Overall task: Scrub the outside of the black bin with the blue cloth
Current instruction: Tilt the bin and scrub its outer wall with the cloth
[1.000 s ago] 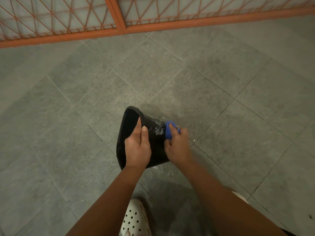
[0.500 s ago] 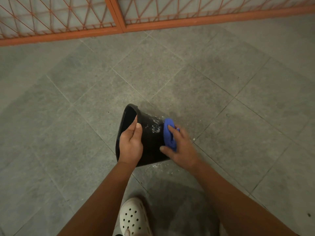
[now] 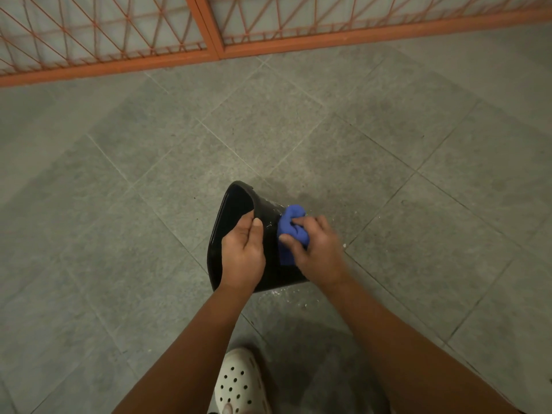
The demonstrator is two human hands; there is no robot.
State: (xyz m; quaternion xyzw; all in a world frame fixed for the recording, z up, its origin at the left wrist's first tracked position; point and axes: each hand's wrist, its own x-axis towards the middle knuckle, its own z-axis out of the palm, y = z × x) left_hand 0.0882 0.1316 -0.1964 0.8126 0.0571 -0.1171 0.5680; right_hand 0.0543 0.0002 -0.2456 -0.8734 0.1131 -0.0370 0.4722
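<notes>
The black bin (image 3: 270, 264) lies tipped on its side on the grey tiled floor, its open mouth facing left. My left hand (image 3: 243, 253) grips the bin's rim, thumb on the outer wall and fingers curled inside. My right hand (image 3: 318, 252) is closed on a bunched blue cloth (image 3: 291, 231) and presses it against the bin's outer wall near its base end. White soap flecks dot the wall between my hands.
An orange metal grille fence (image 3: 209, 40) runs along the far edge of the floor. My white perforated clog (image 3: 240, 383) stands just below the bin. A wet patch with white flecks (image 3: 301, 297) surrounds the bin.
My right hand has slid the blue cloth along the bin's wall toward the rim and toward me, exposing more cloth. The left hand keeps its grip on the rim.
</notes>
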